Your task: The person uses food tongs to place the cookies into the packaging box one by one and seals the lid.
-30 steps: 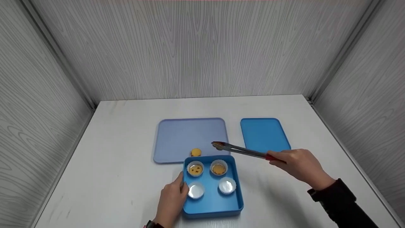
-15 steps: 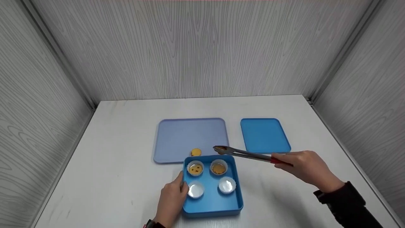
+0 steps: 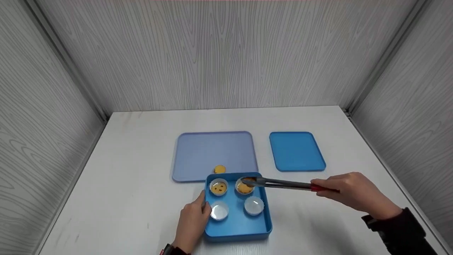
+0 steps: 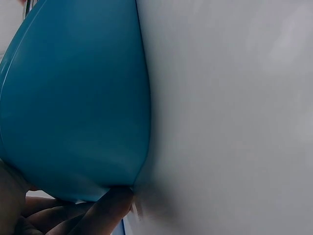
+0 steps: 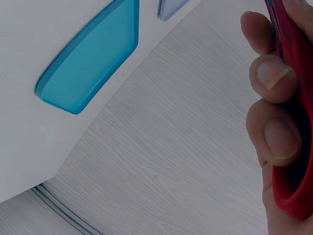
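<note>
My right hand (image 3: 350, 191) grips the red handles of metal tongs (image 3: 283, 184); its curled fingers (image 5: 276, 132) show in the right wrist view. The tong tips reach over the back right paper cup, with a small yellow cookie (image 3: 250, 180) between them, above another cookie (image 3: 244, 188) inside that cup. My left hand (image 3: 193, 219) holds the left side of the blue box (image 3: 238, 230), fingers bent round its corner in the left wrist view. The back left cup holds a spotted cookie (image 3: 219, 188). Both front cups, left (image 3: 219, 211) and right (image 3: 254, 205), hold nothing.
Behind the box lies a lavender tray (image 3: 216, 148), with a yellow cookie (image 3: 219, 169) near its front edge. A flat blue tray (image 3: 297, 151) sits to its right. Grey wood-grain panels (image 3: 226, 53) stand around the back and sides of the white table (image 3: 134, 184).
My right hand has moved right and toward me, bringing the tong tips from over the lavender tray down to the back right cup. The left hand and box have stayed put.
</note>
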Tool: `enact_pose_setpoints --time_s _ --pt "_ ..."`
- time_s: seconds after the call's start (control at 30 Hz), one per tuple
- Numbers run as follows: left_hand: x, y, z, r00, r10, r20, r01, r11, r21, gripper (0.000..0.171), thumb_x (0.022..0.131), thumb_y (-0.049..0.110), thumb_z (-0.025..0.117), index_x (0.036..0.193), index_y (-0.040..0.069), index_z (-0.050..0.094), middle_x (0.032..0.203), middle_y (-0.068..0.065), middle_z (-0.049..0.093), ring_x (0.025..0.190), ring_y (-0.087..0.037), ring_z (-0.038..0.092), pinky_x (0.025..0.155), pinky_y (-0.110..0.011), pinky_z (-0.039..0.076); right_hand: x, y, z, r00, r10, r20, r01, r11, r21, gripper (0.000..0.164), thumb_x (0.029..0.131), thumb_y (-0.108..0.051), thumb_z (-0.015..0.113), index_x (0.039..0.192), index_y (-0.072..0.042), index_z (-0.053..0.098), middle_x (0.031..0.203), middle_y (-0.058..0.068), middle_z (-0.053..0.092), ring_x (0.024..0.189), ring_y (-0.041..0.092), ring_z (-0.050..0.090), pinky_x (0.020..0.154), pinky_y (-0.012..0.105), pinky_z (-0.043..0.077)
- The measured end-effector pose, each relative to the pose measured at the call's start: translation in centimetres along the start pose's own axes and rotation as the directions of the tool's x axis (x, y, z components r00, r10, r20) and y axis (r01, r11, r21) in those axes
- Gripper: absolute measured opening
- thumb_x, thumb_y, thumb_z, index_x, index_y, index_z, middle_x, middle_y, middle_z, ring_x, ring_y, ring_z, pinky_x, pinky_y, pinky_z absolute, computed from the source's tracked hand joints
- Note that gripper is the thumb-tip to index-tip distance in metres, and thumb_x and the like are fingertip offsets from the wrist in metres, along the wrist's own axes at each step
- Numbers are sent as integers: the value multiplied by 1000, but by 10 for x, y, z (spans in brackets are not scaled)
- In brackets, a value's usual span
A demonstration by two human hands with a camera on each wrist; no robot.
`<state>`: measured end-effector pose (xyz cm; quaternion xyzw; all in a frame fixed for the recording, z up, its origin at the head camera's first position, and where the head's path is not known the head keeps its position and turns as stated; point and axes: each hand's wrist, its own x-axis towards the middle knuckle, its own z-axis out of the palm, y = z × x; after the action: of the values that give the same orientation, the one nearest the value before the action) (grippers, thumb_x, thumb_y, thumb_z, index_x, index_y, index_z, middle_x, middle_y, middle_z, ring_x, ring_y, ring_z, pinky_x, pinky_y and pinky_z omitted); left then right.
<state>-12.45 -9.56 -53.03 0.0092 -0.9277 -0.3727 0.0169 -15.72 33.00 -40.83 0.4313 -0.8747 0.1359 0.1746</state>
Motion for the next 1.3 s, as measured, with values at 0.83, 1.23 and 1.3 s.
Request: enact_pose_setpoints --time_s 0.83,1.23,1.3 --pt "-1 0 0 1000 18 -19 -18 1000 24 49 96 10 61 141 -9 55 80 -7 69 64 -11 50 61 -27 45 3 -15 -11 991 -121 66 123 992 -28 40 69 -13 91 106 -21 77 78 -15 71 60 -7 53 55 11 42" --pt "-1 0 0 1000 19 -14 -19 1000 23 49 96 11 62 140 -9 55 77 -5 67 63 -11 50 61 -28 45 7 -22 -8 982 -171 74 179 978 -111 41 64 -14 93 101 -19 78 76 -11 73 57 -1 61 52 16 45" --pt "0 0 0 1000 17 -13 -17 1000 22 49 96 11 62 141 -9 55 75 -3 65 63 -11 50 60 -27 44 8 -22 -8 982 -176 73 184 975 -126 41 63 -15 93 101 -20 78 75 -11 73 56 0 60 51 16 44"
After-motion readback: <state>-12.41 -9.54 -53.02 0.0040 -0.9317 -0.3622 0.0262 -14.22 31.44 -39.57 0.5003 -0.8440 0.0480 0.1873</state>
